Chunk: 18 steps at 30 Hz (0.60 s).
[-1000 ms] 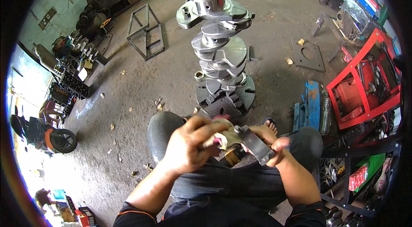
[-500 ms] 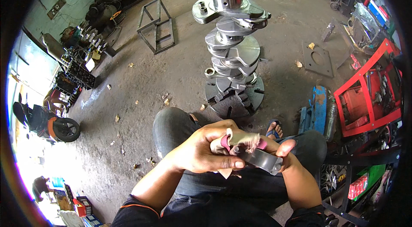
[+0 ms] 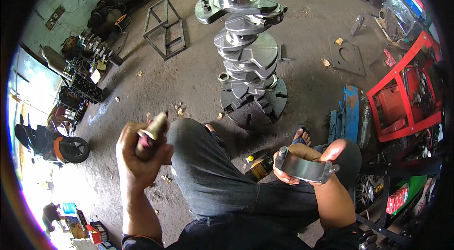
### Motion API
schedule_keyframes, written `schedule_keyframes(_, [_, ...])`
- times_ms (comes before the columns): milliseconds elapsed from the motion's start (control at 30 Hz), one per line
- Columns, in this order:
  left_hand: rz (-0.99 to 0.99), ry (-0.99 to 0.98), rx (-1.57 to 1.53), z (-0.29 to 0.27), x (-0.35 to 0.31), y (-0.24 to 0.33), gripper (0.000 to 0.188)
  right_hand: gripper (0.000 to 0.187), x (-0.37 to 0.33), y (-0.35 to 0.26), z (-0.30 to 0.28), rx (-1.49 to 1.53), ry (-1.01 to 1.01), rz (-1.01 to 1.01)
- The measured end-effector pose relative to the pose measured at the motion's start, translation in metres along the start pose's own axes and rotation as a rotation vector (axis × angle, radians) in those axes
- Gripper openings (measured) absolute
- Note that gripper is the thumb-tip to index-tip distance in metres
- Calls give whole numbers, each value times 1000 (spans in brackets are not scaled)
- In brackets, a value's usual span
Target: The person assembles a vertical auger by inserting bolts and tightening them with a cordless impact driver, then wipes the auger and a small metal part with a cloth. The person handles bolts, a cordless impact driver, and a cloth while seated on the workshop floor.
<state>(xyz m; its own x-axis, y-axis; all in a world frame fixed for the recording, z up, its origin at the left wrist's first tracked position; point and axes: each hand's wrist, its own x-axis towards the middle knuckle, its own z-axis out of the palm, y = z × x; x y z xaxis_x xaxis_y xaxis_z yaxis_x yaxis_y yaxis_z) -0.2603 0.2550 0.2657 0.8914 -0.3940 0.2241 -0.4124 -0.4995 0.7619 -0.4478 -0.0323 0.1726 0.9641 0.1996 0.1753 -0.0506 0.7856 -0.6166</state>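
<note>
My left hand (image 3: 142, 155) is raised left of my knee, its fingers wrapped round a bunched beige-and-pink cloth (image 3: 154, 129). Out to the right, my right hand (image 3: 307, 155) grips a grey metal bearing cap (image 3: 302, 168), a curved half-ring with a bolt at each end. Its hollow side faces up, with the thumb raised behind it. Beyond my knees a large shiny crankshaft (image 3: 250, 51) stands upright on a round slotted base (image 3: 253, 113). Neither hand touches it.
Between my legs lies a dark bottle (image 3: 259, 170) with a yellow cap. At right are a blue metal piece (image 3: 349, 113) and a red frame (image 3: 399, 80). A metal frame (image 3: 165, 30) lies on the floor; a motorbike (image 3: 49, 141) and engine parts (image 3: 82, 87) are at left.
My left hand has moved away to the left with the cloth, off the bearing cap. My right hand still holds the cap, now in plain view. The bottle has come into sight.
</note>
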Motion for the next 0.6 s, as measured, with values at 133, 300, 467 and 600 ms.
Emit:
schedule_keyframes(133, [285,-792,486,-10,-8,-6,76,84,3,-3,1,-325,141,140])
schedule_keyframes(300, [291,-450,165,1,-7,2,56,117,10,5,-2,-356,32,56])
schedule_keyframes(467, [766,-520,-186,42,-11,31,57,122,9,14,2,-217,40,98])
schedule_keyframes(600, [818,-594,-141,72,-12,47,52,128,2,20,6,-227,100,148])
